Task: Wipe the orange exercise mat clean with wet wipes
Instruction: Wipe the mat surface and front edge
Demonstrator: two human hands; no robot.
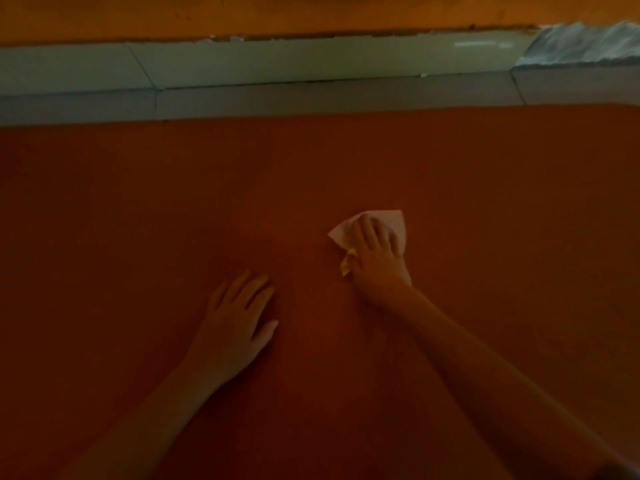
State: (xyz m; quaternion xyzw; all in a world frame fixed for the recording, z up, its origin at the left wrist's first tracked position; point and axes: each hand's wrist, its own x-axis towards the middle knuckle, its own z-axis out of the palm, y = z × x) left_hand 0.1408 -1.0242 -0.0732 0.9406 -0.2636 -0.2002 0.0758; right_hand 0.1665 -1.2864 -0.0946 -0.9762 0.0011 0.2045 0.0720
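Observation:
The orange exercise mat fills most of the head view, lying flat on the floor in dim light. A pale wet wipe lies on it a little right of centre. My right hand presses flat on the wipe with straight fingers, and a crumpled corner of the wipe sticks out by the thumb. My left hand rests palm down on the bare mat, lower and to the left, holding nothing.
Beyond the mat's far edge runs a strip of grey floor tiles, then a pale skirting below an orange wall. A crinkled silvery thing sits at the top right corner.

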